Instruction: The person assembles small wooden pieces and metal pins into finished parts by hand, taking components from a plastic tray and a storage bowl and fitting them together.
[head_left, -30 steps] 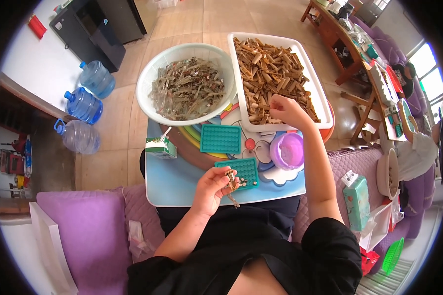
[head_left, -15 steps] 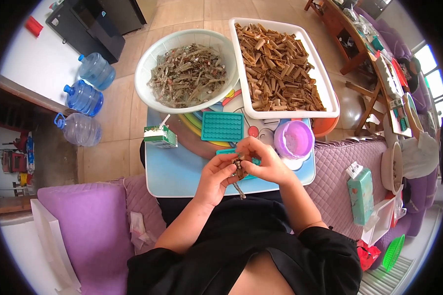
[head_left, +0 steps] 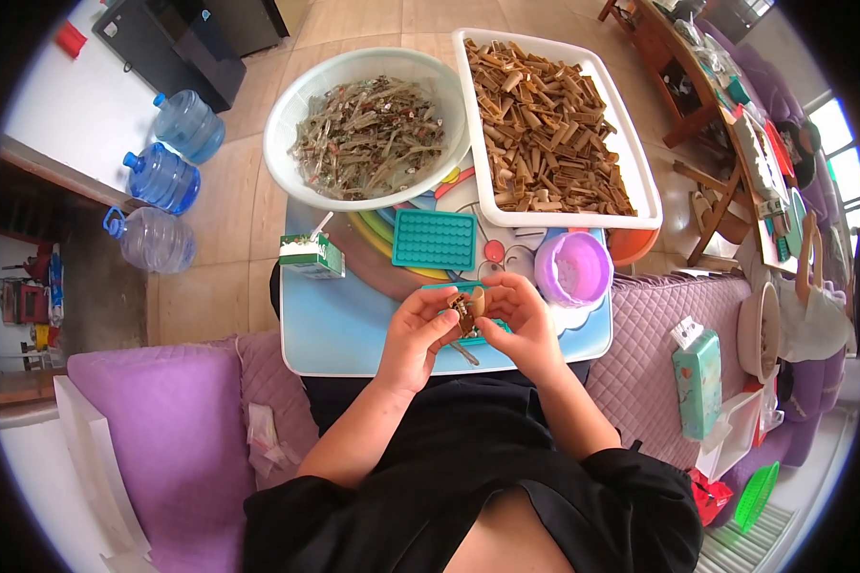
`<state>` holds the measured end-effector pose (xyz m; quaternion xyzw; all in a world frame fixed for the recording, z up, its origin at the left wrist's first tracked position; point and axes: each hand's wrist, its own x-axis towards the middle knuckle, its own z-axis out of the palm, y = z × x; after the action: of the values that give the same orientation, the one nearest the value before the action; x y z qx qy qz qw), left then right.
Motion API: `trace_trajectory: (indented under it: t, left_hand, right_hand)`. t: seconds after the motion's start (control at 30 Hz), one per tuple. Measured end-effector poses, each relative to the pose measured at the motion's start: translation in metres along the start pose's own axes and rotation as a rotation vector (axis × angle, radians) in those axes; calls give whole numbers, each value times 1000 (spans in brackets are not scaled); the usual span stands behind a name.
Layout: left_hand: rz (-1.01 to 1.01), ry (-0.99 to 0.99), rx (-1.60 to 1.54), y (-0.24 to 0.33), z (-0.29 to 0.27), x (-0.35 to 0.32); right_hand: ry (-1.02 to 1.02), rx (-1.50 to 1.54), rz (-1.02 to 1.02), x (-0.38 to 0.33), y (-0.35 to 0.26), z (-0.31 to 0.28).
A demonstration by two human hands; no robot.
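Note:
Close together over the table's front edge, both my hands are at work with small parts. My left hand [head_left: 417, 334] pinches a dark brown piece [head_left: 462, 313] with small pale, shiny bits along it. My right hand [head_left: 520, 327] holds a light brown curved piece [head_left: 478, 303] upright between thumb and fingers, right beside the other. Below the fingertips a thin greyish strip [head_left: 464, 353] pokes out; its upper end is hidden. Under my hands lies a teal tray [head_left: 447, 286], mostly covered. A second teal tray with rows of small hollows [head_left: 435, 240] lies just beyond.
A pale basin [head_left: 287, 172] of clear, glinting strips stands at the far left of the table [head_left: 330, 334]. Brown curved pieces fill a white tray [head_left: 645, 181] at the far right. A purple tub [head_left: 597, 277] is at right, a green carton [head_left: 308, 258] at left.
My hands have drawn slightly apart at the fingertips. A light brown curved piece now shows in my right fingers, and the strip below has shifted a little upward.

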<state>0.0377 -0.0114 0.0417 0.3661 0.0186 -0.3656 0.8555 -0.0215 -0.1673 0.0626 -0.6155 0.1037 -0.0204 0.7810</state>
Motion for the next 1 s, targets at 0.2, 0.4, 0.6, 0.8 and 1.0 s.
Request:
trace_trajectory:
  t: [0.2, 0.4, 0.6, 0.8, 1.0]
  left_hand:
    - [66, 9, 20, 1, -1, -1]
    - [86, 1, 25, -1, 0, -2]
    - [192, -17, 132, -5, 10, -4]
    - [365, -57, 375, -5, 15, -7]
    - [315, -60, 387, 0, 20, -8]
  right_hand:
    - [87, -472, -187, -5, -3, 11]
    - [111, -515, -230, -3, -1, 15]
    - [85, -629, -290, -1, -4, 16]
    - [3, -654, -302, -1, -6, 17]
    - [-6, -725, -369, -6, 8, 23]
